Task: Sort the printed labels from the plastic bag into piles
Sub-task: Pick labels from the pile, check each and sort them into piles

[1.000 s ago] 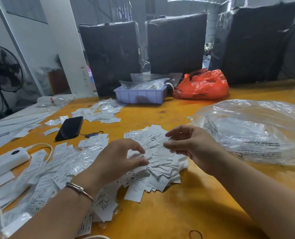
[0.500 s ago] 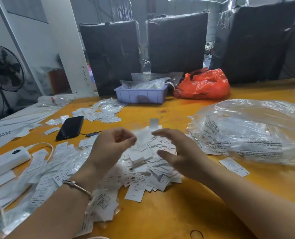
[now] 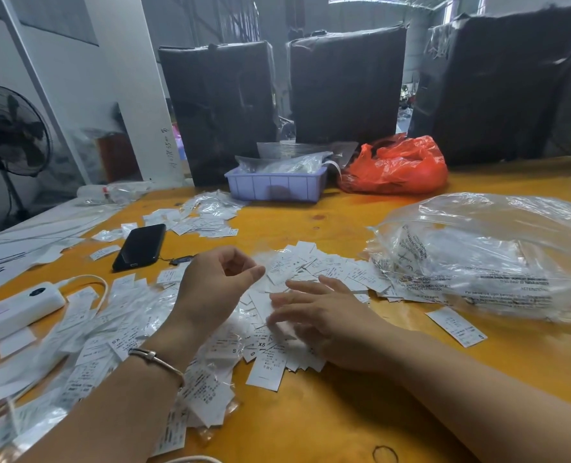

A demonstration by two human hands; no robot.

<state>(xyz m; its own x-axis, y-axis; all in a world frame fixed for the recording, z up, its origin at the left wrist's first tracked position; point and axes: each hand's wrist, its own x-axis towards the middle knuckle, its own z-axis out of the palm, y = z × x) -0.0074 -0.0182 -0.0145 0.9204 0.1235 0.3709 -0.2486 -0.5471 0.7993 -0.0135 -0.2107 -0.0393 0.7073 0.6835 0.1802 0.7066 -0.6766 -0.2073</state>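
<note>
Where labels [image 3: 314,272] lie, yellow table [image 3: 327,416].

The orange counter [image 3: 327,412] carries a heap of labels [image 3: 314,272] at its middle. Left of the heap lie a phone [image 3: 140,246] and a white charger [image 3: 13,312]. Right of the heap sits a clear bag [image 3: 484,255], with one loose label [image 3: 456,326] just before it. Behind the heap stand a lilac tray [image 3: 275,187] and a red bag [image 3: 396,167].
</note>
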